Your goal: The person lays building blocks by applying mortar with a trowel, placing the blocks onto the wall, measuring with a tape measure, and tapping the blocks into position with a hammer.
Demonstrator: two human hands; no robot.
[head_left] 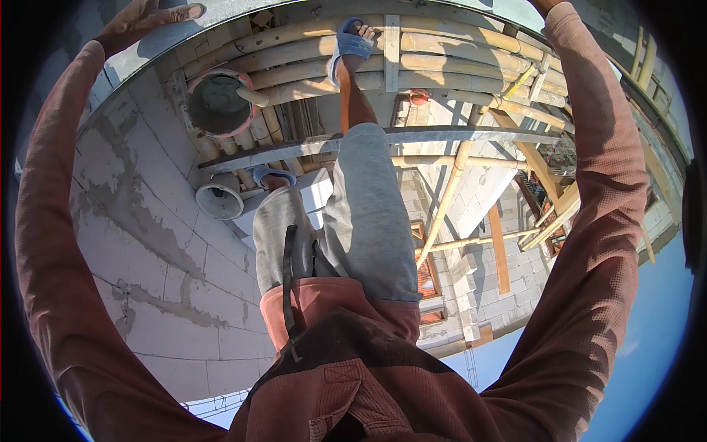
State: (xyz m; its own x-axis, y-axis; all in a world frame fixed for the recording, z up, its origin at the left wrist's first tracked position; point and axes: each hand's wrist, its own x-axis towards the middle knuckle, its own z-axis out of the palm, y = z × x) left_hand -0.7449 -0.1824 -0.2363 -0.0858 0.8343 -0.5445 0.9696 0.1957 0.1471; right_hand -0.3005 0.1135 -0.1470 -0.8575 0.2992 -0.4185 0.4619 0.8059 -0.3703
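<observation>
My left hand (149, 22) is at the upper left, against a smooth grey surface (213, 16) whose edge curves across the top of the picture. Its thumb is stretched out along that surface, and the other fingers are partly cut off by the frame. I see nothing held in it. Only a sliver of my right hand (543, 6) shows at the top, by the same grey edge; its fingers are out of view. Both arms are raised, in reddish-brown sleeves.
My feet, in blue sandals (353, 46), stand on bamboo poles (287, 55). Left of them are a bucket of grey mortar (219, 103) and a pale empty bucket (219, 200). A metal beam (456, 134) crosses below. A block wall (155, 258) rises left; an open drop lies right.
</observation>
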